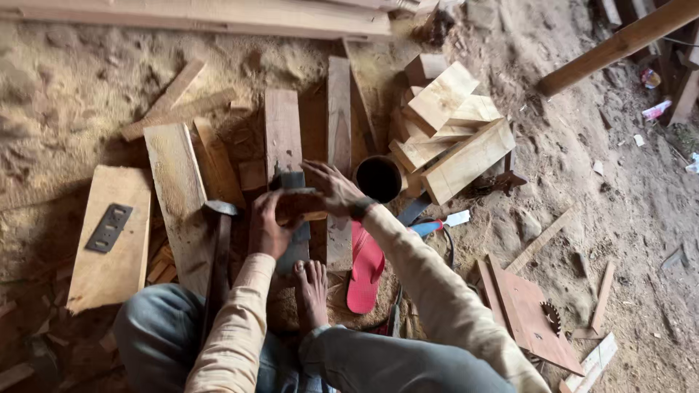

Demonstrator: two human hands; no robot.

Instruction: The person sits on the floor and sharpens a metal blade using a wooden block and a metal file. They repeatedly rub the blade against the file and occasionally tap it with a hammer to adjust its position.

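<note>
Both hands clamp a small wood block (300, 202) — left hand (268, 227) wrapped under, right hand (331, 188) pressing on top.
Block rests on a plank (283, 131), bare foot (312, 291) just below bracing it; hammer (218, 240) left of it.

The floor is packed brown earth (597, 167) thick with pale sawdust (65, 94). A long pale timber beam (218, 16) lies along the far edge, a round wooden pole (619, 45) slants across the far right corner, and daylight falls softly from the right.
</note>
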